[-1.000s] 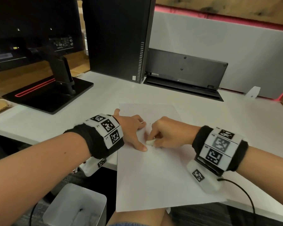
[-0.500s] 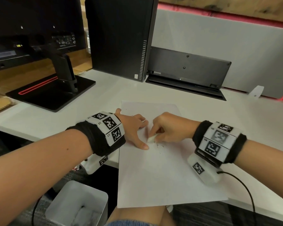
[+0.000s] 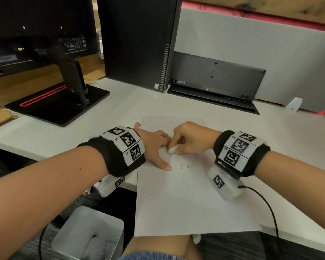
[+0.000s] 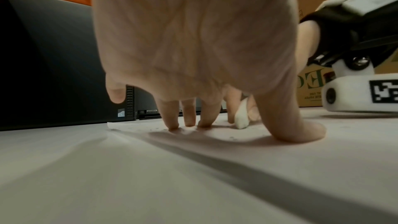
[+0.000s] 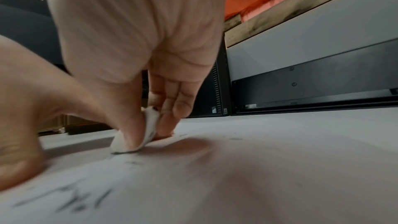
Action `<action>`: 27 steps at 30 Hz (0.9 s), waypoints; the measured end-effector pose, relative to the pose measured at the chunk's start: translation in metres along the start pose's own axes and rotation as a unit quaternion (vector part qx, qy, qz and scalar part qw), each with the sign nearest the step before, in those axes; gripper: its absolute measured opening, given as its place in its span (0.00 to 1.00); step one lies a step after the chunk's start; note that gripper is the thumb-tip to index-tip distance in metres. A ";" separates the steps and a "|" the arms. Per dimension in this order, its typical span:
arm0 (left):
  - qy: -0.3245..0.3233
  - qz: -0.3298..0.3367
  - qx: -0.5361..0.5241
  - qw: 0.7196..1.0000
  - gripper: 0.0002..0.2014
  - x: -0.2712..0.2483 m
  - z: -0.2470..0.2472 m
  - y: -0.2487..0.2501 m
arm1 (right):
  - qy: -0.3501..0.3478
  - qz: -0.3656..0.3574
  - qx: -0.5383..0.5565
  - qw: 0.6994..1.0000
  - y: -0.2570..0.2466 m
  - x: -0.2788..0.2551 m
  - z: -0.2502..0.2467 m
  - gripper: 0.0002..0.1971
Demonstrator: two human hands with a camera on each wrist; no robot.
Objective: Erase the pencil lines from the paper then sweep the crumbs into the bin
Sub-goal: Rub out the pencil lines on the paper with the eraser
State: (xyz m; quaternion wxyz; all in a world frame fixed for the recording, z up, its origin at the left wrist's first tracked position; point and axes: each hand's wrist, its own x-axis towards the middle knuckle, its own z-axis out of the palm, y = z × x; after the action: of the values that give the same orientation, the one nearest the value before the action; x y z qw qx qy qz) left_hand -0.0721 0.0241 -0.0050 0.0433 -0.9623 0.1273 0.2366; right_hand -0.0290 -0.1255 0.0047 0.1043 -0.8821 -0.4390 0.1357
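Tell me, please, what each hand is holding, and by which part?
The right hand pinches the eraser by its upper sides. The left hand holds nothing.

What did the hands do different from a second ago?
The right hand slid the eraser a little away from the person along the paper, leaving dark specks behind it. Same pinch on the eraser. The left hand kept pressing the paper flat.

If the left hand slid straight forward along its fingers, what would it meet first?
Probably the right hand holding the white eraser. The left hand lies flat on the paper, fingers aimed at it, nearly touching; depth is unclear.
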 end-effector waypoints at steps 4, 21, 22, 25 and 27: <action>-0.005 -0.007 0.016 1.000 0.48 0.000 -0.001 -0.001 | -0.051 -0.015 0.011 0.999 -0.004 -0.023 0.005 0.08; -0.004 -0.002 0.034 0.999 0.48 0.000 0.000 -0.001 | 0.000 0.005 0.016 1.000 -0.001 -0.023 0.000 0.09; -0.002 0.001 0.031 1.000 0.48 0.000 -0.001 -0.003 | 0.033 0.020 0.026 0.999 0.002 -0.021 -0.004 0.09; 0.005 0.008 0.003 1.000 0.49 -0.001 -0.004 -0.008 | 0.074 0.070 0.007 0.995 0.012 -0.015 -0.007 0.09; 0.020 0.009 -0.010 1.000 0.51 0.000 -0.004 -0.011 | 0.066 0.081 -0.014 0.994 0.014 -0.011 -0.004 0.09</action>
State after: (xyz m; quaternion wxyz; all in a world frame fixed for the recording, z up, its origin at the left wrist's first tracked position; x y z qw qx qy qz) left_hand -0.0679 0.0344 -0.0013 0.0287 -0.9661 0.1342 0.2187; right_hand -0.0237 -0.1426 0.0063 0.1093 -0.9232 -0.3597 0.0796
